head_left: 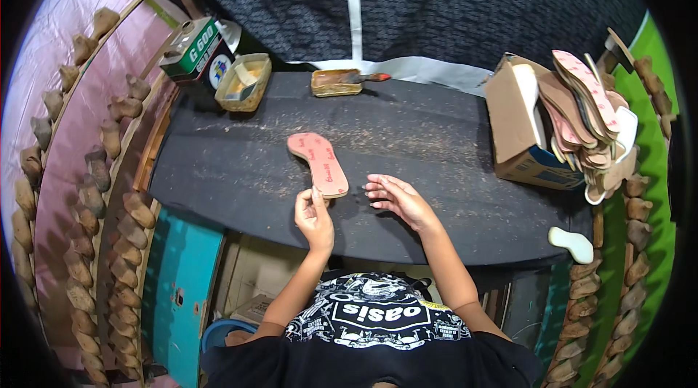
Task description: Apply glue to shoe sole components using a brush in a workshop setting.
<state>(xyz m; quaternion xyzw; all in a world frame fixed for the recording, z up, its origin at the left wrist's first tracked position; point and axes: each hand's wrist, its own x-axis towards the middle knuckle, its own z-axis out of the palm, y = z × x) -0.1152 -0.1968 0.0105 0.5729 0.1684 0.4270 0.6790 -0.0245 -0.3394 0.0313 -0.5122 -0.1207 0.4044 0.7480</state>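
A pink shoe insole (318, 163) with red markings is gripped at its heel end by my left hand (315, 221), thumb on top. Its wider toe end points away from me, above the dark table cover. To the right of the insole, my right hand (398, 200) is held with the fingers apart and nothing in them. It does not touch the insole.
A cardboard box (512, 123) stuffed with insoles (589, 108) stands at the right. One white insole (571, 244) lies by the right edge. At the back left are a can (196, 54), a plastic tub (243, 83) and a glue tray (336, 84) with a brush (374, 77). Shoe lasts (138, 210) line both sides.
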